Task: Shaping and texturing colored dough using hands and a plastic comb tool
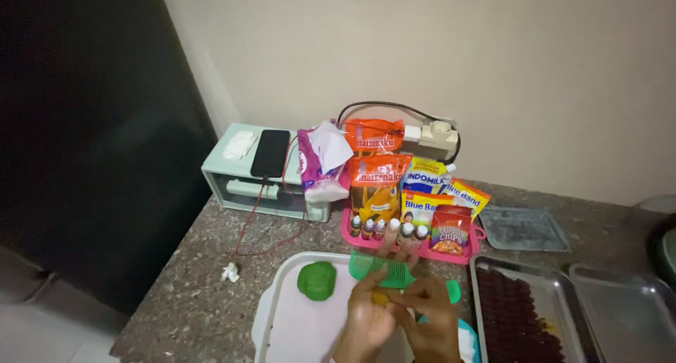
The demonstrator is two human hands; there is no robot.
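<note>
My left hand and my right hand meet over a white tray at the bottom centre. Together they pinch a small yellow dough piece against a green comb, which my fingers press from below. A green ball of dough lies on the tray to the left of my hands, apart from them.
A pink tray with small bottles and food packets stands behind the comb. To the right lie a metal tray of dark red pieces, an empty metal tray and a flat lid. A phone rests on a mint box, with a power strip at the wall.
</note>
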